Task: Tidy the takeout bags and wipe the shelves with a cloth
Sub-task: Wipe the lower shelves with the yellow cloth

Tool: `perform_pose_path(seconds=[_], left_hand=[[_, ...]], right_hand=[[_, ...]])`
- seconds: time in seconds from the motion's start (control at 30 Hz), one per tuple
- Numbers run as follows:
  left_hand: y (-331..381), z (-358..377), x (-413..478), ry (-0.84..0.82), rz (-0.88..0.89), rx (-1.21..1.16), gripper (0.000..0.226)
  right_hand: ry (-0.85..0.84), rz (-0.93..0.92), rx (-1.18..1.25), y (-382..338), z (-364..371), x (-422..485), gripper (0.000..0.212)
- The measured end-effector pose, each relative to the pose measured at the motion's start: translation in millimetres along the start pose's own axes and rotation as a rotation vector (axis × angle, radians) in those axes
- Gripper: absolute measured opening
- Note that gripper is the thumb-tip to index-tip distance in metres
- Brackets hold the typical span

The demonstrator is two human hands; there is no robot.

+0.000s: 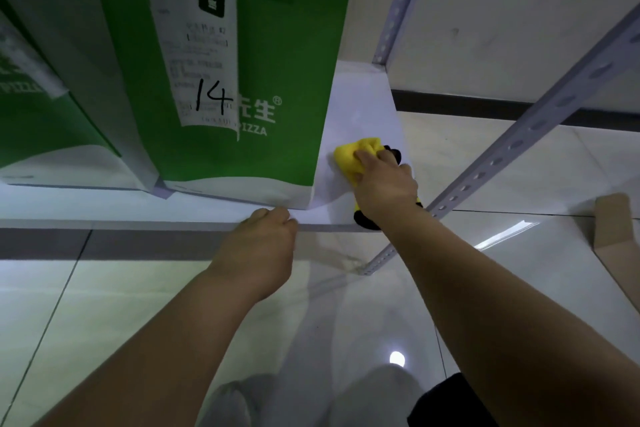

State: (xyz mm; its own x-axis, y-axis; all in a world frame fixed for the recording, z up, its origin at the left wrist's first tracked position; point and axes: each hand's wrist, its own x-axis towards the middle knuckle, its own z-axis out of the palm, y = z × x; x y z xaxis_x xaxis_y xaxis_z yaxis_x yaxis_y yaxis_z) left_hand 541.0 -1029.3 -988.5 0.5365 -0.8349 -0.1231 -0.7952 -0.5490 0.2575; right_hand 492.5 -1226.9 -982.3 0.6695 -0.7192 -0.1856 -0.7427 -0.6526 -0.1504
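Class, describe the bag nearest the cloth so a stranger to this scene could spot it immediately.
Start at the white shelf. On it, take the rightmost green bag, beside the yellow cloth. Its receipt has 14 handwritten in black, seen on no neighbour.

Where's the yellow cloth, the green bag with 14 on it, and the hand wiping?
yellow cloth (346, 157): head view, its bare left fold.
green paper bag marked 14 (294, 62): head view, its green front.
right hand (384, 184): head view, back of hand.

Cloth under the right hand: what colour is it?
The cloth is yellow with black parts; the head view shows it best, under the right hand.
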Motion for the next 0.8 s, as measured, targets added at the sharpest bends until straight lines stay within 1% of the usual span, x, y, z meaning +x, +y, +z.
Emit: perform_pose_path(seconds=[0.1, 0.2, 0.3, 0.33, 0.4, 0.47, 0.57, 0.63, 0.7, 0.8], left_hand=[[1.3, 1.0, -1.8, -0.023, -0.012, -0.008, 0.031], [3.1, -0.2, 0.7, -0.059, -0.022, 0.012, 0.030], [8.3, -6.5, -1.9, -0.114, -0.044, -0.004, 0.025], [11.6, -10.3, -4.9, -0.126, -0.044, -0.032, 0.025], [22.9, -20.5, -15.3, -0.130, -0.031, -0.100, 0.032], [39.2, -35.4, -28.9, -0.104, -0.024, -0.158, 0.040], [66.5, -65.7, -56.4, -0.090, -0.064, -0.243, 0.040], [77.6, -91.8, -76.3, -0.065, -0.099, -0.294, 0.034], [83.6, -124.9, -95.2, -0.037, -0.146, -0.395, 0.028], [91.7, -184.5, -123.5, 0.023, -0.211, -0.570, 0.029]], right_hand=[[0.004, -0.007, -0.033, -1.8, 1.4, -8.5, 0.052], [0.039, -0.100, -0.074, 6.9, 10.6, -34.9, 0.054], [0.029, -0.177, -0.093, 12.2, 16.9, -67.8, 0.052], [0.013, -0.190, -0.061, 13.6, 16.2, -77.5, 0.051], [-0.098, -0.185, 0.016, 16.1, 7.7, -95.1, 0.049], [-0.244, -0.172, 0.097, 16.9, -10.1, -110.7, 0.041], [-0.397, -0.086, 0.282, 15.2, -51.8, -140.9, 0.034], [-0.431, -0.080, 0.339, 13.6, -83.4, -164.6, 0.034], [-0.435, -0.110, 0.356, 10.8, -116.6, -188.1, 0.035], [-0.425, -0.174, 0.418, 4.9, -171.9, -222.0, 0.043]])
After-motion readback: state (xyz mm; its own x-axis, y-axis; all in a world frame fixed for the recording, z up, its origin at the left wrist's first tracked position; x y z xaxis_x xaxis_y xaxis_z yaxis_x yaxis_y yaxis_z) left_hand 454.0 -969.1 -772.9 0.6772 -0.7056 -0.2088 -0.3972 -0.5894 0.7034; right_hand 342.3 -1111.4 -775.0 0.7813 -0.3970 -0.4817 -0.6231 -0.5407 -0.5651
